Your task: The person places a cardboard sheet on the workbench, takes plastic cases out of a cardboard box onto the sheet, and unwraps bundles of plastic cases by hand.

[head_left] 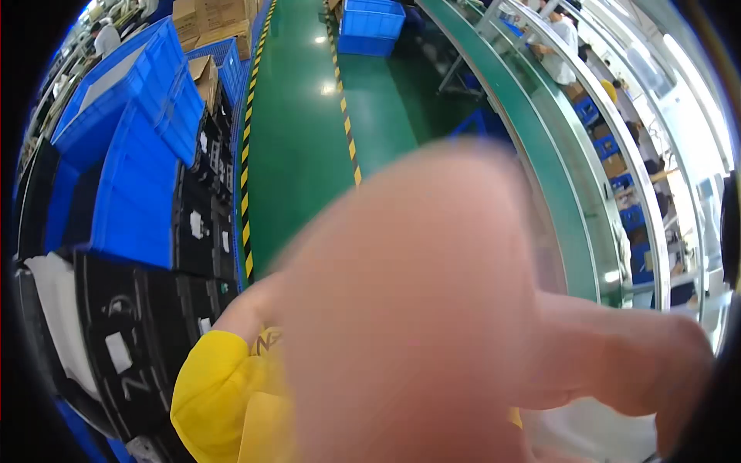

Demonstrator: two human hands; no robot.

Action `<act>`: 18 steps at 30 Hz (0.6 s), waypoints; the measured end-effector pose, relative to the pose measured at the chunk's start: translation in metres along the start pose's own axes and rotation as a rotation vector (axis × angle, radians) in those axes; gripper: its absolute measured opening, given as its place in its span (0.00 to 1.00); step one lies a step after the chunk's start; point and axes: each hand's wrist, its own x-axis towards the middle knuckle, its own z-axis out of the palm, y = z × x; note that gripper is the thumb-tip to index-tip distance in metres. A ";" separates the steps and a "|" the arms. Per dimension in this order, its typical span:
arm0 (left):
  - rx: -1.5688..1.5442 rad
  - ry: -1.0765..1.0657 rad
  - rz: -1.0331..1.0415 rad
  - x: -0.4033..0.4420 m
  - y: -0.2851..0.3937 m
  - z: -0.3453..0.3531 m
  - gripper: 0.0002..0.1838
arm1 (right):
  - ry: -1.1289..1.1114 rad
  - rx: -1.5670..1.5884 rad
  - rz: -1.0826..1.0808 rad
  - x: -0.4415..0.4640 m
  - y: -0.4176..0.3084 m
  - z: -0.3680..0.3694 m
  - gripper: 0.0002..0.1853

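Observation:
A large, blurred finger of my right hand (417, 309) covers the middle of the view, very close to the lens. Another finger stretches from it toward the right and bends downward; nothing shows between the two, so the hand looks open. At the lower left, a yellow sleeve (212, 393) ends at a bare wrist, apparently that of my left hand (258, 307). The fingers on that side are hidden behind the near finger, along with anything they may hold. Below the right finger is a pale, whitish surface (594, 432) that I cannot make out.
Blue crates (139, 177) and black crates (131, 332) are stacked on the left. A green floor aisle (297, 100) has yellow-black tape edges. Another blue crate (372, 27) stands farther ahead. On the right runs a green conveyor (532, 131), with a person (559, 46) beyond it.

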 end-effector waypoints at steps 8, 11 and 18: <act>-0.065 -0.135 -0.583 0.110 -0.222 -0.072 0.20 | -0.330 0.509 -0.030 0.095 0.024 -0.221 0.12; -0.069 -0.231 -0.633 0.114 -0.291 -0.084 0.21 | -0.778 0.673 0.542 0.103 0.049 -0.318 0.13; -0.131 0.093 -0.321 0.211 -0.432 -0.136 0.20 | -0.305 -0.378 0.321 0.167 0.025 -0.589 0.10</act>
